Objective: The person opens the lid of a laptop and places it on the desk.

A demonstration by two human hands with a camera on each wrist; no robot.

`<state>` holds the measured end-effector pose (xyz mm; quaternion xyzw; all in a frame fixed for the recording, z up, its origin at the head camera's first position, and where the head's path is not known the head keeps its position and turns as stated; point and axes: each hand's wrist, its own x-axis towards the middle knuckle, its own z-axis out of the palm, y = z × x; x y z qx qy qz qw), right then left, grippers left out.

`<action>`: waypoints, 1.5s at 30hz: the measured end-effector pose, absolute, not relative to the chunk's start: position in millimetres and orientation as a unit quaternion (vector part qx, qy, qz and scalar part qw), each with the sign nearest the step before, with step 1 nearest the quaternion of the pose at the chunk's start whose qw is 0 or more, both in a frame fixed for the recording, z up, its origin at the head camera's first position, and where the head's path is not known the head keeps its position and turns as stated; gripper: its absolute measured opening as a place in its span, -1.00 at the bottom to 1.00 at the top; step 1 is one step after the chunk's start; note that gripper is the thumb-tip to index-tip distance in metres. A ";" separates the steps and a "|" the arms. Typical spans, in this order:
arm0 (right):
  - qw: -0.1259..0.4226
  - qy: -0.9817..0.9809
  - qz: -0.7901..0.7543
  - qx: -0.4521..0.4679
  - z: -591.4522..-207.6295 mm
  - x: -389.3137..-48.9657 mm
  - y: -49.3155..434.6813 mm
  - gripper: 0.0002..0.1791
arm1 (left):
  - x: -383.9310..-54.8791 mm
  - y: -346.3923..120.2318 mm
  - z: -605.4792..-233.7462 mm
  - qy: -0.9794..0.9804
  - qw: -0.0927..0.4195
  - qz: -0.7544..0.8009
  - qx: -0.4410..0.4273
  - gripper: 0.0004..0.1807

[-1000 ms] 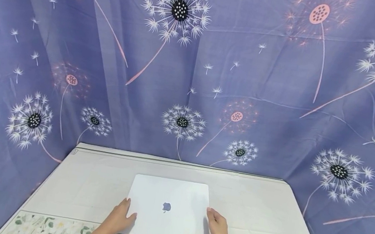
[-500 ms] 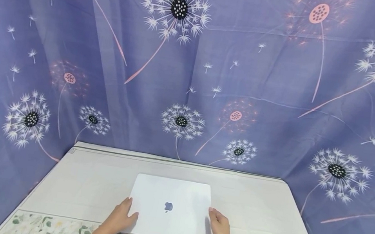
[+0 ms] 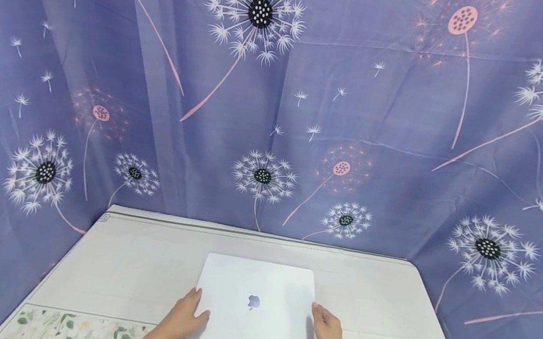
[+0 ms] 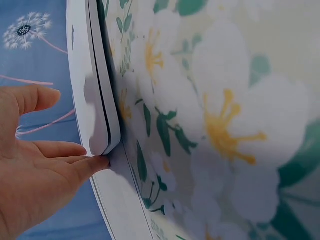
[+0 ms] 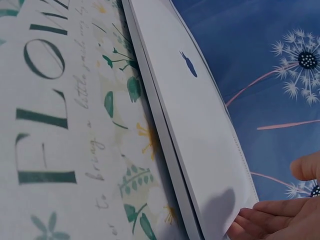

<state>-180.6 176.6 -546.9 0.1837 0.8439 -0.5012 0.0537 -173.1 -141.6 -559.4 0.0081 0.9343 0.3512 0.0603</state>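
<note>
Left hand (image 3: 183, 318) was loosely spread, thumb apart, fingertips touching the left edge of the closed laptop (image 3: 262, 280) without clasping it. At the near middle of the white tabletop (image 3: 150, 268), the laptop looked stiff, moderately heavy, slick and easily dented, best held by both sides. Right hand (image 3: 329, 334) touched its right edge with nearly straight fingers, likewise ungripping.

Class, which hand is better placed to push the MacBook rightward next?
Left hand, probably: its fingers are at the left edge of the MacBook, suited to pushing; the right hand is at the opposite edge.
</note>
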 end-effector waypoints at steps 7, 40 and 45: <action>0.050 0.854 -0.484 0.185 -545.4 -178.8 176.9 -0.28 | -171.4 -140.4 -559.8 0.933 0.059 0.355 0.011 -0.28; 0.015 0.932 -0.245 -0.266 -549.8 -164.5 132.6 -0.31 | -150.4 -159.8 -564.5 0.917 0.106 0.377 0.069 0.01; 0.002 0.930 -0.210 -0.301 -554.7 -162.2 125.9 -0.18 | -149.4 -162.8 -567.1 0.912 0.121 0.383 0.087 0.12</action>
